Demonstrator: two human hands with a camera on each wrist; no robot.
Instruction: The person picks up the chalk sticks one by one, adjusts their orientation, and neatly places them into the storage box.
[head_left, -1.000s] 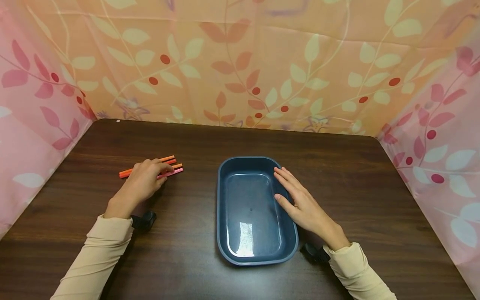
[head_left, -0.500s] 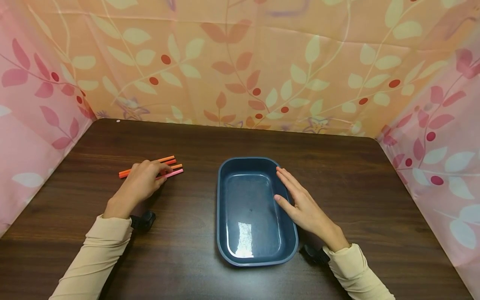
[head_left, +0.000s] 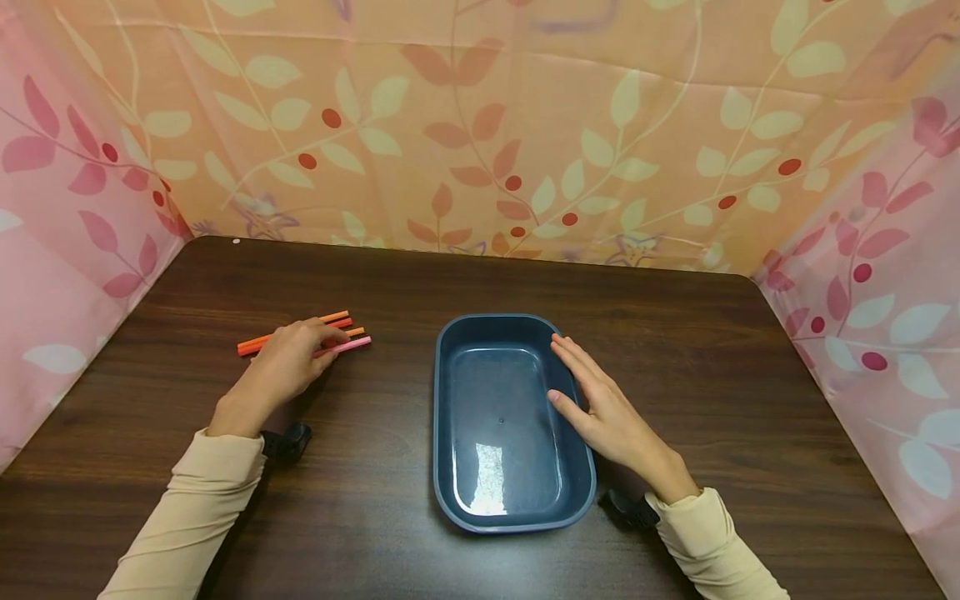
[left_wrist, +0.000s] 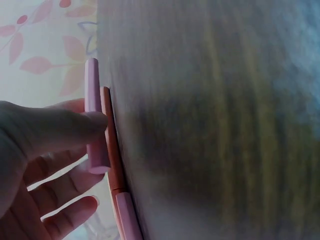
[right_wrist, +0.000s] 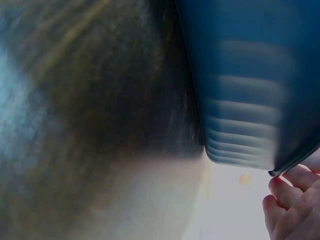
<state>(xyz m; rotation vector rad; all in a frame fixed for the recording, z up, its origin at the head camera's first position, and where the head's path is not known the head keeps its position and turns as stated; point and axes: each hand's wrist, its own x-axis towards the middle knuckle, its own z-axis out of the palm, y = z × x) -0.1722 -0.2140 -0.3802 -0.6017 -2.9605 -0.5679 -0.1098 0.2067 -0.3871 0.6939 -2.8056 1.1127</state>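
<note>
My left hand [head_left: 281,367] is over a small group of slim coloured sticks at the table's left. In the left wrist view its thumb and fingers pinch a pink stick [left_wrist: 93,90], which shows apart from an orange-brown stick [left_wrist: 114,150] and another pink stick [left_wrist: 129,215] behind it. Two orange sticks [head_left: 335,317] stick out past the hand in the head view. A deep blue rectangular plastic tub [head_left: 437,417] stands at the middle. My right hand [head_left: 611,421] rests at the tub's right rim, fingers straight and thumb reaching over the inside.
All of this is on a dark brown wooden table [head_left: 360,492]. Floral curtains [head_left: 480,125] close off the back and both sides. A black wrist camera [head_left: 287,442] hangs beneath the left wrist, another camera [head_left: 628,508] beneath the right.
The tip of the pink stick has shifted slightly to the right in the left hand. The right hand and the tub stay almost still.
</note>
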